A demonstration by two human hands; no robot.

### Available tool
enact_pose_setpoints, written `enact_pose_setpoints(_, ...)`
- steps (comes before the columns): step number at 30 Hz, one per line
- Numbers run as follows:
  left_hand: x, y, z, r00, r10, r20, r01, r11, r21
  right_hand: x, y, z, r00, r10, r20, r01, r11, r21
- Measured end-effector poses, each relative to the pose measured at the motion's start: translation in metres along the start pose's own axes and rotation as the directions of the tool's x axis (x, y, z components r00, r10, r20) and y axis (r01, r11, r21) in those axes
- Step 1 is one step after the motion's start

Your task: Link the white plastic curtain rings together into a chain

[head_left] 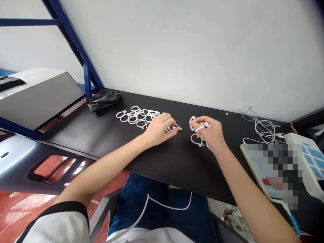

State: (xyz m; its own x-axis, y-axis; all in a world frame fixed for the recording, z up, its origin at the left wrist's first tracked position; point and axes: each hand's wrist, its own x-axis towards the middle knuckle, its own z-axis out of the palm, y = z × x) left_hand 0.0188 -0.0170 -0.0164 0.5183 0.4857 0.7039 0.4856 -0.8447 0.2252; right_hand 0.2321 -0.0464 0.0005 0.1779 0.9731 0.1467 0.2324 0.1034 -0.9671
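Several white plastic rings (136, 116) lie spread on the black table (106, 135), left of centre. My left hand (160, 128) rests at the right end of that pile, its fingers curled and pinching a white ring (174, 128) against the tabletop. My right hand (210, 133) is a little to the right, fingers closed around a small bunch of linked white rings (198, 135), one of them dangling below the fingers. The two hands are a short gap apart.
A crumpled black plastic bag (103, 100) lies at the table's back left. White cables (264, 128) coil at the back right, beside a tablet (270, 168) and a white keypad device (307, 158). A blue metal frame (86, 77) stands on the left.
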Motion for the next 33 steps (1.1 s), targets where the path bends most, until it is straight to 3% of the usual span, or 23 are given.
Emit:
enact_pose_setpoints(2,0.000,0.000,0.000,1.000,0.000,-0.002,0.000,1.000,-0.001,0.007,0.004,-0.016,0.985,-0.172,-0.019,0.159,0.943,-0.294)
enact_pose_setpoints(3,0.000,-0.001,0.000,1.000,0.004,0.004,-0.004,1.000,0.003,0.010,0.007,-0.023,0.981,-0.194,-0.012,0.171,0.893,-0.417)
enact_pose_setpoints(5,0.000,0.000,0.000,1.000,0.009,0.021,-0.009,1.000,0.014,0.015,0.013,-0.032,0.991,-0.134,0.029,0.126,0.804,-0.581)
enact_pose_setpoints(8,0.000,0.001,0.001,0.999,0.010,0.031,-0.010,1.000,0.017,0.016,0.021,-0.034,0.997,-0.058,0.059,0.082,0.747,-0.660)
enact_pose_setpoints(12,0.000,0.003,0.001,1.000,0.022,0.015,-0.022,1.000,0.010,0.013,0.018,-0.025,0.988,-0.152,0.006,0.129,0.816,-0.563)
enact_pose_setpoints(14,0.000,0.004,0.001,0.999,0.034,0.010,-0.034,0.999,0.006,0.010,0.012,-0.018,0.981,-0.167,-0.099,0.113,0.905,-0.409)
enact_pose_setpoints(15,-0.001,0.004,0.001,0.999,0.042,0.009,-0.042,0.999,0.002,0.008,0.008,-0.014,0.987,-0.116,-0.109,0.081,0.955,-0.284)
enact_pose_setpoints(17,-0.001,0.005,0.002,0.998,0.055,0.011,-0.055,0.998,-0.010,0.002,0.001,-0.003,0.999,0.032,-0.002,-0.032,0.999,0.023)
enact_pose_setpoints(20,-0.003,0.005,0.003,0.998,0.063,0.022,-0.062,0.998,-0.018,-0.011,-0.005,0.015,0.944,0.122,0.307,-0.204,0.946,0.252)
enact_pose_setpoints(22,-0.004,0.005,0.004,0.998,0.054,0.044,-0.054,0.998,-0.014,-0.021,-0.005,0.025,0.953,0.027,0.301,-0.110,0.959,0.261)
enact_pose_setpoints(26,-0.005,0.005,0.005,0.992,0.038,0.118,-0.035,0.999,-0.023,-0.036,-0.001,0.033,0.954,-0.169,0.248,0.147,0.983,0.107)
enact_pose_setpoints(33,-0.007,0.005,0.006,0.997,0.040,0.066,-0.032,0.992,-0.120,-0.037,0.001,0.030,0.917,-0.279,0.285,0.285,0.958,0.021)
